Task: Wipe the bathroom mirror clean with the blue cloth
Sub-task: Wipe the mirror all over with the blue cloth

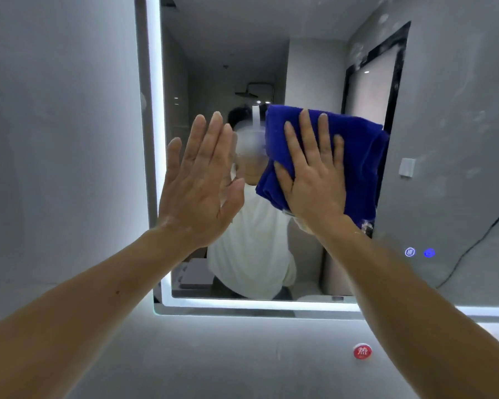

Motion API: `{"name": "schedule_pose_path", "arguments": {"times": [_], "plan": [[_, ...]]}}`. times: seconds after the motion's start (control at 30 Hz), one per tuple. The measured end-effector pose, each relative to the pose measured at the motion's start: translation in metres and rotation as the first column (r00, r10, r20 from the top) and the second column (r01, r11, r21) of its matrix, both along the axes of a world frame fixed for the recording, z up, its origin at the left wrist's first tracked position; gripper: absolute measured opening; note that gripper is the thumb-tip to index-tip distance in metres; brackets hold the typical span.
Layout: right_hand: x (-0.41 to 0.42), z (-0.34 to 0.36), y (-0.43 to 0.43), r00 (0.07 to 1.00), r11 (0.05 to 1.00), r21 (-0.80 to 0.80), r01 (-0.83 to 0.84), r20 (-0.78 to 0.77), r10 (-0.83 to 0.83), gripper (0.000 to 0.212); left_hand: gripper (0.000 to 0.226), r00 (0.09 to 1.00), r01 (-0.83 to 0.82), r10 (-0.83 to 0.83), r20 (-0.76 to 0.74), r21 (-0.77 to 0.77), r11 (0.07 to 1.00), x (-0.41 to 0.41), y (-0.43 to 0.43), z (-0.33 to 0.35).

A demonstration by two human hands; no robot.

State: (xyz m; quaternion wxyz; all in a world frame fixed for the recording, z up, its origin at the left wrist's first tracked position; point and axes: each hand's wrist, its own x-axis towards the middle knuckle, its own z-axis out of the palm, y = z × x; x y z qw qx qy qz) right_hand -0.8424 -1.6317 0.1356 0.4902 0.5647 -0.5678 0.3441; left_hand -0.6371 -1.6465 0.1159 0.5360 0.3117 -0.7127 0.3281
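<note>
My blue cloth point(357, 156) lies bunched against the middle of the mirror point(242, 67), pressed there under my right hand point(314, 180), whose fingers are straight and spread. My left hand point(199, 182) is raised at the mirror's left side, fingers straight, holding nothing. Two lit blue icons point(410, 252) glow at the mirror's lower right, and below its bottom edge sits a red round cap point(362, 351) marked 热.

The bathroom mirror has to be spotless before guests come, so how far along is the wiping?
Done: the lit rectangular wall mirror reflects cleanly left of centre. In hand: the right hand presses the folded blue cloth flat on the glass; the left hand is open beside it. Left: whitish smudges at upper right, and a smear under the cloth.
</note>
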Motion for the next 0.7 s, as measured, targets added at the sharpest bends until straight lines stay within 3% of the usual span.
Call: {"name": "schedule_pose_path", "arguments": {"times": [0.1, 0.23, 0.33, 0.47, 0.7], "plan": [[0.003, -0.036, -0.002, 1.0, 1.0, 0.018, -0.005, -0.001, 0.005, 0.067, 0.078, 1.0, -0.019, 0.019, 0.008, -0.039, 0.999, -0.003, -0.009, 0.006], [-0.003, -0.119, -0.001, 0.992, 0.995, 0.095, -0.018, -0.126, 0.03, 0.067, 0.071, 0.999, 0.017, -0.017, 0.048, -0.007, 1.0, -0.006, -0.023, 0.012], [-0.011, -0.148, 0.003, 0.985, 0.99, 0.136, 0.02, -0.172, 0.004, 0.063, 0.069, 0.992, -0.096, 0.095, 0.082, 0.001, 0.995, -0.005, -0.025, 0.019], [-0.011, -0.105, 0.004, 0.981, 0.986, 0.163, 0.034, -0.195, -0.002, 0.067, 0.069, 0.987, -0.1, 0.092, 0.132, 0.061, 0.993, -0.002, -0.021, 0.034], [0.003, 0.065, 0.0, 0.996, 0.997, 0.066, 0.034, -0.087, -0.029, 0.065, 0.069, 0.961, -0.25, 0.231, 0.153, 0.114, 0.962, -0.003, -0.014, 0.075]]}}
